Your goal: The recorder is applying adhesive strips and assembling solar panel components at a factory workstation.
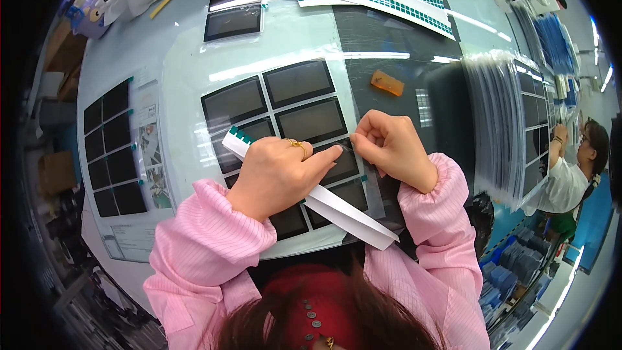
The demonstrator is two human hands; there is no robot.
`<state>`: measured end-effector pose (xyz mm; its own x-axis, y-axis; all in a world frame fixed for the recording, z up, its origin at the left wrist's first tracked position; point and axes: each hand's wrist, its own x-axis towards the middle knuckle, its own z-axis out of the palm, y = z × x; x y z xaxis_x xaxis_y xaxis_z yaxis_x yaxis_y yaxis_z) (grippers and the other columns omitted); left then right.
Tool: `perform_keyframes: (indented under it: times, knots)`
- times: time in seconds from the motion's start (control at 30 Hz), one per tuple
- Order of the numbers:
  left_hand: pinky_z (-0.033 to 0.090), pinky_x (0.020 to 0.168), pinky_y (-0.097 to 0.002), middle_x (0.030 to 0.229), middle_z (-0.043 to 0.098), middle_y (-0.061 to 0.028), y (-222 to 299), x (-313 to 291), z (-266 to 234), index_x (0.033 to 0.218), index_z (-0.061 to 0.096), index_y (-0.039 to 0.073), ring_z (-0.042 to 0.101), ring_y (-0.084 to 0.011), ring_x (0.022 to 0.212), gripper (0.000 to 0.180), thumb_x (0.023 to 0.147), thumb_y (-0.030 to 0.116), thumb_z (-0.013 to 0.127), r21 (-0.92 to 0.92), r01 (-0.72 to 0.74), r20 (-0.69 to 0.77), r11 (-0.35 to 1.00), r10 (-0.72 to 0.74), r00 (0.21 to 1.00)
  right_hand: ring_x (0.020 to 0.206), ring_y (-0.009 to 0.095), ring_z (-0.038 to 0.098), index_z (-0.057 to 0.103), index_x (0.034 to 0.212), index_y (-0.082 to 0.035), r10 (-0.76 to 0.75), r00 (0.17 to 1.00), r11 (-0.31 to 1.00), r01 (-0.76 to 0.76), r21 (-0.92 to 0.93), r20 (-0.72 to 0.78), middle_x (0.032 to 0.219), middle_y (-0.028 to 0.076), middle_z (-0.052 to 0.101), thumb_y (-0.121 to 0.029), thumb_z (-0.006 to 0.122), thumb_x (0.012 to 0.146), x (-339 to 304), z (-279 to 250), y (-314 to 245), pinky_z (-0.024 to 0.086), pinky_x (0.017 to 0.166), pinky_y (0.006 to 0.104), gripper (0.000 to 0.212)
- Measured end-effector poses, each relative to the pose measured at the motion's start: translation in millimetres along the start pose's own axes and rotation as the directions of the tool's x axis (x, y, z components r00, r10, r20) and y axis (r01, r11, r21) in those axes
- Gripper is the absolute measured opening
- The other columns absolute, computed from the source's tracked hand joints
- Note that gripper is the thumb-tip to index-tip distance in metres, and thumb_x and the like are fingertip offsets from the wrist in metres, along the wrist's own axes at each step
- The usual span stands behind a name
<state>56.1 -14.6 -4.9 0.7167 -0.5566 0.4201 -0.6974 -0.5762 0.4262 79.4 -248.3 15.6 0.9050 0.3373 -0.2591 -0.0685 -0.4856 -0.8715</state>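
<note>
Dark hair [249, 325] at bottom centre! Mid-frame, left hand [275, 172] curls fingers over a white strip [346, 215]; right hand [391, 146] pinches fingers together beside dark panels [311, 120], catch unclear.

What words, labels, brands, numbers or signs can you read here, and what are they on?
None can be read.
Printed sheet beside the left-side dark panels: too small and blurred.
Lower-left sheet: faint print, too small.
White strip at the left hand: no writing discernible.
</note>
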Motion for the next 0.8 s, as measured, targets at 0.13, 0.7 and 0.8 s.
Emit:
perform_keyframes:
  times: [0.13, 0.7, 0.8]
  knots:
    - [0.044, 0.047, -0.0339, 0.059, 0.052, 0.0003, 0.8, 0.5, 1.3, 0.113, 0.078, 0.02, 0.057, -0.0182, 0.05, 0.031, 0.082, 0.02, 0.08, 0.029, 0.019, 0.02, 0.999, -0.019, 1.0, 0.045, 0.003, 0.052, 0.061, 0.083, 0.002, 0.014, 1.0, 1.0, -0.014, 0.023, 0.012, 0.058, 0.0, 0.059, -0.006, 0.072, 0.094, -0.8, -1.0, -1.5, 0.036, 0.039, 0.0218, 0.017]
    - [0.048, 0.052, -0.0383, 0.062, 0.063, -0.0074, -7.7, -20.6, -49.3, 0.124, 0.072, 0.013, 0.064, -0.027, 0.054, 0.041, 0.086, 0.028, 0.079, 0.014, 0.191, 0.172, 0.981, -0.191, 0.966, 0.084, 0.027, 0.053, 0.06, 0.094, -0.008, -0.538, 0.822, 0.699, 0.312, -0.643, -0.186, 0.088, 0.005, 0.056, -0.033, 0.088, 0.076, 9.2, 14.9, 17.7, 0.038, 0.076, 0.0377, 0.041]
    - [0.044, 0.052, -0.0385, 0.061, 0.06, -0.0095, -14.0, -34.9, -51.3, 0.129, 0.071, 0.015, 0.059, -0.0272, 0.052, 0.047, 0.083, 0.022, 0.081, -0.038, 0.246, 0.137, 0.968, -0.239, 0.961, 0.087, 0.027, 0.053, 0.058, 0.096, -0.007, -0.531, 0.821, 0.686, 0.27, -0.676, -0.211, 0.09, 0.005, 0.056, -0.045, 0.087, 0.076, 6.7, 25.5, 5.9, 0.037, 0.078, 0.039, 0.052]
